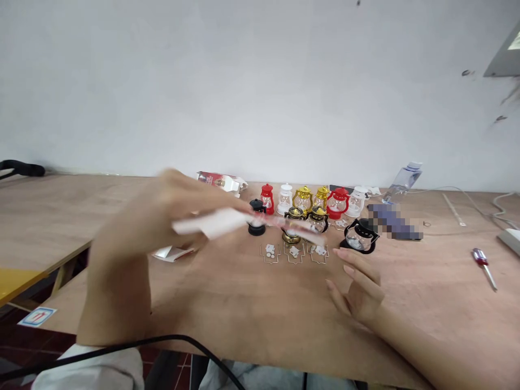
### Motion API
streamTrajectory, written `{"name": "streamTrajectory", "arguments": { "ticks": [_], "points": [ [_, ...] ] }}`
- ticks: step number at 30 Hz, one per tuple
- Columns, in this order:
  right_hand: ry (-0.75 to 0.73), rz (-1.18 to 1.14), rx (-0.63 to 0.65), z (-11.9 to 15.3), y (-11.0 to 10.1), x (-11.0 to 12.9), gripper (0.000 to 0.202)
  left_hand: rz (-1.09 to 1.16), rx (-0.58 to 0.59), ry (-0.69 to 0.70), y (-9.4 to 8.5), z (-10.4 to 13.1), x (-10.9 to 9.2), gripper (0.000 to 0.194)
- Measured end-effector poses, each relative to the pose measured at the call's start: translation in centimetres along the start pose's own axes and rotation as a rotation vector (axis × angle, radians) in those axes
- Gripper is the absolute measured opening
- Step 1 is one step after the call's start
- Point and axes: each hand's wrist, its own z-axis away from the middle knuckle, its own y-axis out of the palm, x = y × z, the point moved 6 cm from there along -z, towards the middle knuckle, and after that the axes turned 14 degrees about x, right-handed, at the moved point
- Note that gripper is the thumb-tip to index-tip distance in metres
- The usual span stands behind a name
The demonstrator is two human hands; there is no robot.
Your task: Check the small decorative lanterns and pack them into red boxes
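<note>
My left hand (195,200), blurred by motion, is closed on a flattened white and red box (227,222), which stretches to the right in front of the small lanterns. My right hand (361,287) is over the table at the right, fingers apart and holding nothing, just below a black lantern (359,236). Behind the box are two black and gold lanterns (293,230) and another black lantern (257,228). Three wire handles (294,261) with small white parts lie on the table in front of them.
Red (338,205), white and gold lanterns line the back. A printed box (219,181) lies behind my left hand. Rightward are a tilted water bottle (402,181), a partly pixelated dark object (392,222), a ruler (454,210) and a screwdriver (484,268). A black cable (174,337) crosses the near edge.
</note>
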Motion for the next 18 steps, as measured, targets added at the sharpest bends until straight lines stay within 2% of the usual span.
{"name": "streamTrajectory", "arguments": {
  "ticks": [1, 2, 4, 5, 6, 7, 10, 12, 14, 18],
  "points": [
    [0.016, 0.034, -0.016, 0.2, 0.0, -0.2, 0.065, -0.018, -0.105, -0.048, -1.2, 0.7, 1.8, 0.022],
    [0.027, 0.06, -0.017, 0.2, 0.0, -0.2, 0.06, -0.009, -0.239, -0.216, -2.2, 1.7, 4.5, 0.023],
    [0.033, 0.086, 0.006, 0.1, 0.1, -0.2, 0.051, 0.055, -0.401, -0.387, -2.8, 3.4, 9.6, 0.033],
    [0.029, 0.091, 0.025, -0.1, 0.2, -0.1, 0.049, 0.09, -0.476, -0.422, -2.7, 4.2, 12.1, 0.044],
    [0.021, 0.093, 0.044, -0.4, 0.2, 0.0, 0.048, 0.135, -0.603, -0.421, -2.6, 5.1, 14.4, 0.053],
    [0.014, 0.092, 0.062, -0.6, 0.3, 0.2, 0.048, 0.197, -0.664, -0.439, -2.1, 5.7, 16.7, 0.061],
    [0.012, 0.079, 0.088, -1.0, 0.5, 0.3, 0.048, 0.309, -0.821, -0.562, -0.2, 7.7, 22.3, 0.065],
    [0.02, 0.071, 0.088, -1.0, 0.5, 0.2, 0.047, 0.362, -0.877, -0.652, 1.0, 8.6, 24.6, 0.061],
    [0.03, 0.071, 0.092, -0.8, 0.6, 0.1, 0.047, 0.392, -0.929, -0.747, 2.1, 9.4, 25.9, 0.055],
    [0.026, 0.078, 0.126, -0.7, 0.7, 0.0, 0.045, 0.557, -0.883, -0.854, 4.5, 10.0, 27.6, 0.057]
  ]
}}
